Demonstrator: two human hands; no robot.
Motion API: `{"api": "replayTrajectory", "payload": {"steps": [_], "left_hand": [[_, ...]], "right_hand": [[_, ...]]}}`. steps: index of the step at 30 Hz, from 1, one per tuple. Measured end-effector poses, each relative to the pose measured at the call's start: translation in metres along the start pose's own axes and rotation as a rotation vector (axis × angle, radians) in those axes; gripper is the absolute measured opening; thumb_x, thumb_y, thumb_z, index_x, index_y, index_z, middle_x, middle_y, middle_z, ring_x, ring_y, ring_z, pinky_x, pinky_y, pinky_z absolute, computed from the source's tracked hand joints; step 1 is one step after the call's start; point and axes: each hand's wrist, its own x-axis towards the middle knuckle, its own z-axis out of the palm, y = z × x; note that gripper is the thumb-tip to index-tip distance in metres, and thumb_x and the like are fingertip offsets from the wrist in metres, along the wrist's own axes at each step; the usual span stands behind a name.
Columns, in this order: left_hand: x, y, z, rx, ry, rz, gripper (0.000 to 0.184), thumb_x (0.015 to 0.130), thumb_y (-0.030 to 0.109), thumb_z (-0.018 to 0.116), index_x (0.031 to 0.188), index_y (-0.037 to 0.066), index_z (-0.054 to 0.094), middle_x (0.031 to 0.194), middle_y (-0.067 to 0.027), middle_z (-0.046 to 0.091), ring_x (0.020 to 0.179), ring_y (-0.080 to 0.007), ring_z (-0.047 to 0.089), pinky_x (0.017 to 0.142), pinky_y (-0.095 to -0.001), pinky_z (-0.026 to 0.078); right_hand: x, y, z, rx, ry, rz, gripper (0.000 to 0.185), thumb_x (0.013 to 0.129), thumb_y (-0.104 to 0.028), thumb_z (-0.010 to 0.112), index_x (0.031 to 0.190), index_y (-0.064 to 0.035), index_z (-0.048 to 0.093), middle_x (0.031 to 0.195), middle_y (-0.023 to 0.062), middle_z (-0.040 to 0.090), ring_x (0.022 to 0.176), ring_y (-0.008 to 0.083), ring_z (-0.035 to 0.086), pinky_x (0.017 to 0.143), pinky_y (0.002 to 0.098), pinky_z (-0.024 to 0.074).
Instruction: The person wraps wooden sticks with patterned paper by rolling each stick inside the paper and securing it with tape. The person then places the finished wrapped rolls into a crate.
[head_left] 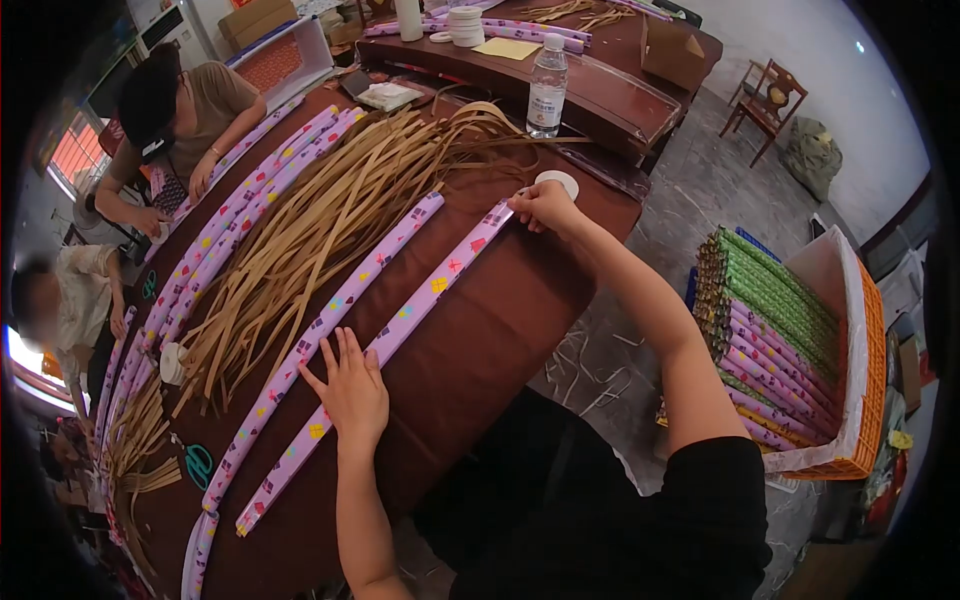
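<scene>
A purple patterned roll of wrapping paper (440,285) lies slantwise on the brown table before me. My right hand (546,208) is closed in a pinch at its far end. Just behind those fingers is a white roll of tape (558,183); whether the hand touches it is unclear. My left hand (352,392) lies flat with fingers spread, its palm over the lower part of the same roll. Its fingertips reach the neighbouring purple roll (345,300), which runs alongside on the left.
Long brown strips (300,240) are heaped beyond the rolls, near a water bottle (546,88). Green-handled scissors (198,465) lie at left. Co-workers (185,120) sit across the table. An orange crate (862,370) of green and purple rolls stands at right.
</scene>
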Motion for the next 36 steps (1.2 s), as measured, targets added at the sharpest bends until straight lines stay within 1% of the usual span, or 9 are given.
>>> {"api": "replayTrajectory", "payload": {"steps": [9,15,17,20,22,23,25,30,36], "left_hand": [[0.002,-0.005,0.01,0.072,0.077,0.039,0.057,0.105,0.036,0.03,0.147,-0.001,0.033,0.153,-0.0132,0.037,0.144,-0.0319,0.027,0.115,-0.0626,0.004],[0.001,-0.006,0.013,0.065,0.103,0.05,0.057,0.105,0.036,0.031,0.147,-0.001,0.033,0.153,-0.0128,0.037,0.145,-0.031,0.027,0.115,-0.0622,0.005],[0.002,-0.005,0.012,0.065,0.09,0.039,0.057,0.104,0.036,0.031,0.147,-0.001,0.033,0.153,-0.0129,0.037,0.145,-0.0309,0.027,0.116,-0.0621,0.005],[0.004,-0.008,0.011,0.076,0.086,0.044,0.057,0.104,0.036,0.031,0.147,-0.002,0.034,0.152,-0.0137,0.038,0.145,-0.0307,0.028,0.116,-0.0616,0.005],[0.005,-0.006,0.012,0.08,0.087,0.037,0.057,0.104,0.036,0.031,0.147,-0.002,0.034,0.152,-0.0137,0.038,0.145,-0.0307,0.027,0.116,-0.0615,0.004],[0.004,-0.006,0.012,0.085,0.081,0.046,0.057,0.104,0.036,0.031,0.147,-0.002,0.034,0.152,-0.0137,0.038,0.145,-0.0307,0.027,0.116,-0.0615,0.004],[0.004,-0.006,0.01,0.092,0.1,0.052,0.057,0.104,0.036,0.03,0.147,-0.003,0.034,0.153,-0.0135,0.037,0.145,-0.0306,0.027,0.116,-0.0614,0.004],[0.005,-0.006,0.008,0.079,0.064,0.054,0.056,0.104,0.034,0.032,0.146,-0.003,0.035,0.153,-0.0138,0.037,0.146,-0.0304,0.025,0.116,-0.0613,0.004],[0.003,-0.005,0.008,0.08,0.082,0.053,0.057,0.104,0.033,0.033,0.148,-0.003,0.031,0.153,-0.0142,0.036,0.146,-0.0301,0.023,0.116,-0.0616,0.003]], "right_hand": [[-0.006,-0.004,0.009,-0.304,0.122,-0.063,0.034,0.088,-0.033,0.069,0.085,0.0003,0.068,0.062,0.0056,0.062,0.047,0.0144,0.06,0.043,0.0291,0.0482],[-0.002,-0.007,-0.014,-0.448,0.015,-0.01,0.048,0.085,-0.044,0.07,0.066,-0.0011,0.064,0.06,0.0071,0.062,0.046,0.0172,0.061,0.043,0.0311,0.0476],[-0.013,-0.021,-0.013,-0.637,0.174,-0.047,0.055,0.08,-0.049,0.074,0.057,-0.0007,0.06,0.061,0.01,0.063,0.051,0.0246,0.064,0.048,0.0364,0.0499],[-0.038,-0.022,0.021,-0.87,0.662,-0.64,0.042,0.079,-0.043,0.074,0.083,-0.0019,0.063,0.085,0.0147,0.064,0.084,0.0348,0.062,0.071,0.0426,0.0501],[-0.076,-0.041,0.07,-0.733,0.452,-0.893,0.046,0.081,-0.041,0.072,0.106,-0.0028,0.061,0.104,0.0141,0.062,0.099,0.0343,0.058,0.085,0.0439,0.0473],[-0.085,-0.039,0.094,-0.732,0.247,-1.005,0.052,0.084,-0.038,0.071,0.126,-0.0098,0.056,0.126,0.0139,0.056,0.12,0.035,0.05,0.101,0.0465,0.0403],[-0.1,-0.035,0.138,-0.85,-0.069,-1.139,0.074,0.086,-0.057,0.06,0.147,-0.0223,0.039,0.155,0.0101,0.031,0.143,0.0377,0.024,0.114,0.0605,0.0151],[-0.117,-0.023,0.189,-0.815,-0.244,-1.176,0.09,0.079,-0.08,0.046,0.151,-0.027,0.034,0.157,0.0108,0.028,0.146,0.0394,0.016,0.111,0.0691,0.0048],[-0.107,-0.016,0.158,-0.958,-0.138,-1.121,0.086,0.078,-0.081,0.045,0.15,-0.0334,0.035,0.158,0.0148,0.023,0.146,0.0425,0.014,0.108,0.0718,0.0052]]}}
